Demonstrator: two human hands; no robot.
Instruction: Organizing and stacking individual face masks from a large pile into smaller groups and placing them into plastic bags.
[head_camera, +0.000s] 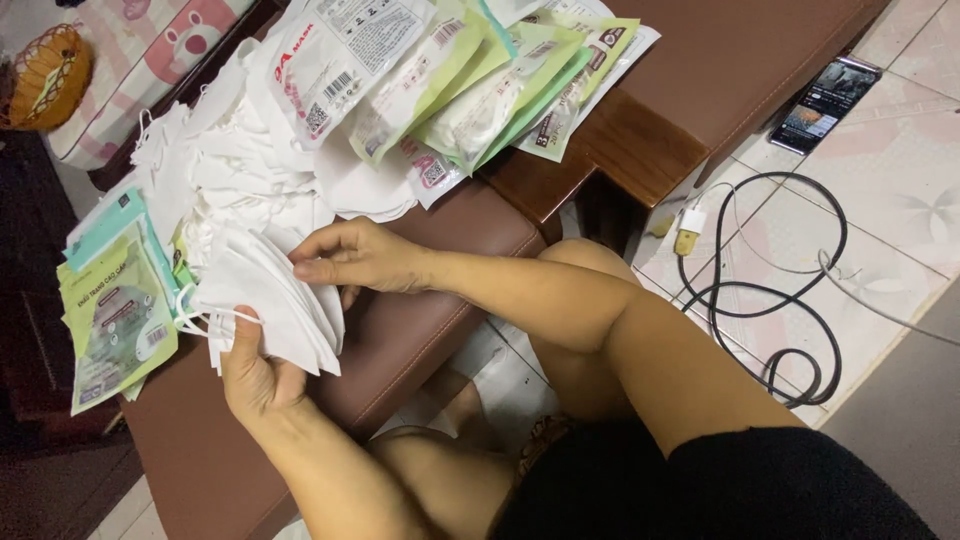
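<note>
My left hand (255, 375) grips a fanned stack of several white folded face masks (265, 295) from below, thumb over their lower edge, ear loops hanging at the left. My right hand (360, 255) rests on top of the stack, fingertips pinching the edge of the top mask. Behind the hands lies a loose pile of white masks (240, 165) on a brown padded bench (400, 330).
Green-and-white mask packets (115, 310) lie at the bench's left end; more packets (450, 80) are spread at the back. A phone (825, 100) and a coiled black cable (775, 300) lie on the tiled floor at the right. A wicker basket (45, 75) sits far left.
</note>
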